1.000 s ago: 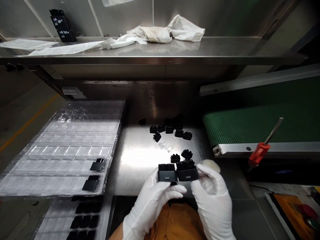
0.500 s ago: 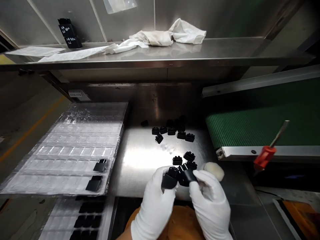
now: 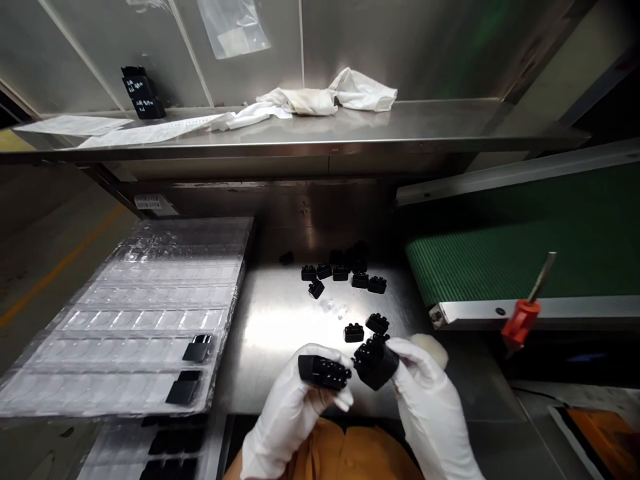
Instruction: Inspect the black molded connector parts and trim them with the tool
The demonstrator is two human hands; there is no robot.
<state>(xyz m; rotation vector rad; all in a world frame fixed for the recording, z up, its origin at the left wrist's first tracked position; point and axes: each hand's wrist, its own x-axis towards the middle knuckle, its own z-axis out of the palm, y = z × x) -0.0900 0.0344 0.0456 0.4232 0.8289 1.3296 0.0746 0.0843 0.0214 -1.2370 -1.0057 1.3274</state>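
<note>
Two black plastic housings are held above the near edge of the steel worktop (image 3: 280, 320).
One black ridged plastic block (image 3: 324, 372) is gripped in the white-gloved left hand (image 3: 295, 407), another black block (image 3: 376, 363) in the white-gloved right hand (image 3: 430, 400); the blocks are kept slightly apart. Smaller black clips (image 3: 345, 272) are scattered toward the far edge.

Steel bench (image 3: 280, 320) bears black parts (image 3: 345, 273), clear tray (image 3: 150, 313).

Black blocks (image 3: 141, 92), left end of the upper shelf (image 3: 450, 123): white handwritten marks, too small to read;
Label (image 3: 149, 202), under the shelf's left part: printed lines, illegible;
Paper sheets (image 3: 100, 128): nothing readable
</note>
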